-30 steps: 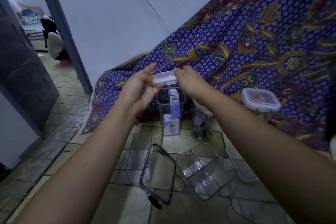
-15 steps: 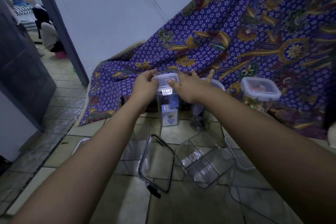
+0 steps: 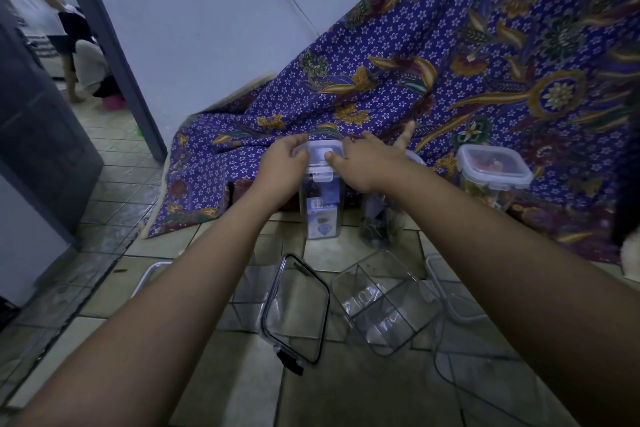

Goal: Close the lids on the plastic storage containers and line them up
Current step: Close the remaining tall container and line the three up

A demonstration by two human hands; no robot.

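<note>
Left hand (image 3: pixel 284 158): fingers curl together over the left edge of the translucent white clip lid (image 3: pixel 323 152), steadying it. Right hand (image 3: pixel 367 163): thumb presses on top, other fingers straight and splayed apart. I read this as seating the lid square on the tall clear plastic container (image 3: pixel 322 211), which stands on the tiled floor (image 3: pixel 242 392) at the edge of the purple patterned cloth (image 3: pixel 381 80). Front clip (image 3: pixel 322 176) juts out, apparently unlatched. Side and rear clips are hidden under the hands. Contents are murky, possibly boxes.

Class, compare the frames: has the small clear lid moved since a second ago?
Yes. The lid came down: held above the tall container before, it now sits on its rim, with the left hand and right hand on it.
</note>
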